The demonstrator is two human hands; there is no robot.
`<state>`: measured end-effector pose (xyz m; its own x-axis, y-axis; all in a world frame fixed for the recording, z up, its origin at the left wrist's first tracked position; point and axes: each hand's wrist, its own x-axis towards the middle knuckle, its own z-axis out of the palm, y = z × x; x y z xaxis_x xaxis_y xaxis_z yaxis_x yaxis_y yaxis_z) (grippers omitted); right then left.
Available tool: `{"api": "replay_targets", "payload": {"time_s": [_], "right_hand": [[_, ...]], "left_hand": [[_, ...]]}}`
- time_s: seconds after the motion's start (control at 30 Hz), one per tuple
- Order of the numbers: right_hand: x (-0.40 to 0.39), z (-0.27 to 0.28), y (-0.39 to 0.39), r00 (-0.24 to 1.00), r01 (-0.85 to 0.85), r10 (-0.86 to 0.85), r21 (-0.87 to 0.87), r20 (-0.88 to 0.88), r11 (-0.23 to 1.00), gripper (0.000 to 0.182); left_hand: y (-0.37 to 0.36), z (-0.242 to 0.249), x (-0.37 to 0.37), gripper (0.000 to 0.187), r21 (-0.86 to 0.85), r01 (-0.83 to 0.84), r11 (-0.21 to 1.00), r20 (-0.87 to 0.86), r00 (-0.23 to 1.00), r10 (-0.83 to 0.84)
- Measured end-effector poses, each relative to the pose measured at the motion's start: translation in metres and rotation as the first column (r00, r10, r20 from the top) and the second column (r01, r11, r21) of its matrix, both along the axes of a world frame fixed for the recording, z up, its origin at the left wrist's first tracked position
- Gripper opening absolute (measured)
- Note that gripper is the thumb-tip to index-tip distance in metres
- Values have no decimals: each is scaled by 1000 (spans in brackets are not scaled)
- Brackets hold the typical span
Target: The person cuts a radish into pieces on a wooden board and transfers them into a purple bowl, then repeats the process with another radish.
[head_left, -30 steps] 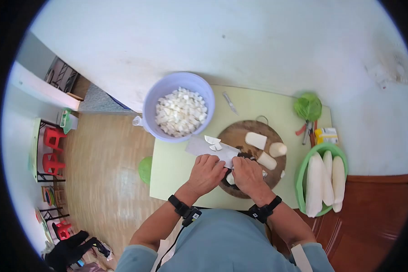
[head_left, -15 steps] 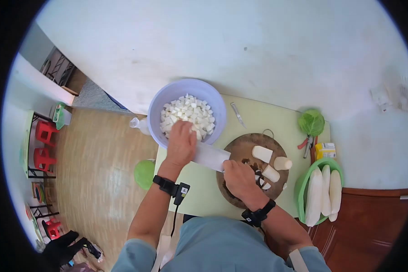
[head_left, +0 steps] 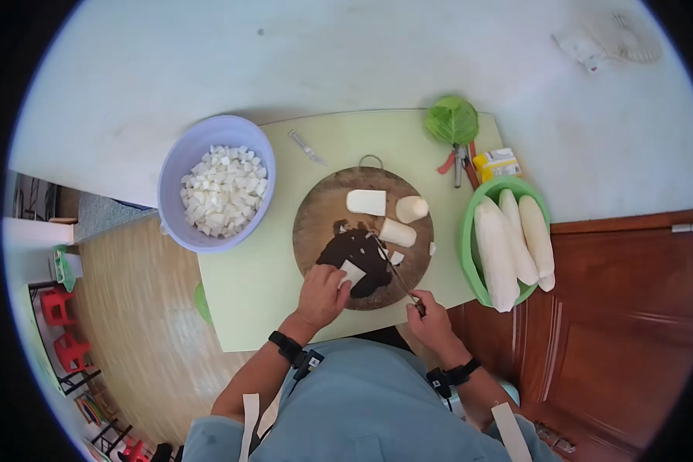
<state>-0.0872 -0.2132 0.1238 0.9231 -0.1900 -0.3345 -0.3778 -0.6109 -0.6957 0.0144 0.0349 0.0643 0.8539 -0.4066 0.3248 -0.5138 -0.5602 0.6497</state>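
My left hand [head_left: 322,297] is closed on a piece of white radish [head_left: 352,272] at the near side of the round wooden cutting board [head_left: 316,200]. My right hand [head_left: 433,317] grips a cleaver [head_left: 396,271] by its handle. The blade is seen nearly edge-on over the board, to the right of the held piece. Further back on the board lie a flat-sided radish chunk [head_left: 366,202], a round radish stub [head_left: 412,209] and another radish chunk [head_left: 398,232]. Small white scraps are beside the blade. A dark wet-looking patch marks the board's middle.
A lilac basin [head_left: 169,177] of white radish cubes [head_left: 225,189] stands at the left. On the right, a green basin [head_left: 468,254] holds whole white radishes [head_left: 494,254]. Behind it are a yellow packet [head_left: 497,164] and a cabbage [head_left: 452,120]. A peeler-like tool [head_left: 306,147] lies at the back.
My left hand has moved from the lilac basin to the board and now holds a radish piece. The cleaver has left the basin's rim and turned edge-on over the board. The view has shifted right.
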Motion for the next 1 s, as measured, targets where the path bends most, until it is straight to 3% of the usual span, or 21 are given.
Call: {"api": "replay_targets", "payload": {"time_s": [0.07, 0.23, 0.33, 0.43, 0.53, 0.6, 0.73, 0.83, 0.9, 0.93, 0.97, 1.0], "right_hand": [[-18, 1, -11, 999, 42, -42, -15, 2, 999, 29], [-62, 7, -25, 987, 159, -160, -120, 0, 980, 29], [-90, -1, -36, 970, 221, -196, -179, 147, 959, 31], [-115, 2, -48, 973, 231, -221, -220, 67, 948, 32], [-134, 14, -52, 973, 226, -232, -199, -7, 954, 35], [-147, 13, -56, 966, 253, -259, -198, -5, 947, 34], [-158, 9, -60, 954, 292, -300, -175, -22, 940, 31], [-159, -8, -70, 938, 342, -342, -21, -53, 940, 28], [-159, -35, -77, 953, 302, -292, 193, -77, 934, 26], [-153, -45, -78, 938, 344, -311, 302, -152, 889, 19], [-150, -49, -78, 936, 350, -316, 313, -155, 883, 19], [-134, -43, -76, 899, 432, -343, 417, -273, 800, 18]], "left_hand": [[-15, -2, -3, 26, 105, 151, 983, -67, 987, -145], [-64, 7, 13, 31, 259, 299, 919, -67, 954, -291], [-111, 5, 20, 33, 364, 351, 863, 50, 918, -394], [-161, 10, 24, 36, 328, 364, 872, 214, 870, -443], [-199, -21, 29, 30, 354, 283, 891, 348, 845, -407], [-210, -38, 30, 21, 594, 333, 732, 201, 820, -536], [-203, -38, 25, 11, 583, 375, 721, 135, 830, -541], [-186, -15, 15, 12, 605, 427, 672, 12, 839, -544], [-169, -9, 6, 13, 463, 194, 865, -92, 981, -171], [-160, -9, 6, 13, 474, 201, 857, -93, 980, -178], [-150, -9, 6, 13, 480, 78, 874, -44, 997, -65], [-142, -9, 7, 13, 476, -48, 878, 7, 999, 51]]}}
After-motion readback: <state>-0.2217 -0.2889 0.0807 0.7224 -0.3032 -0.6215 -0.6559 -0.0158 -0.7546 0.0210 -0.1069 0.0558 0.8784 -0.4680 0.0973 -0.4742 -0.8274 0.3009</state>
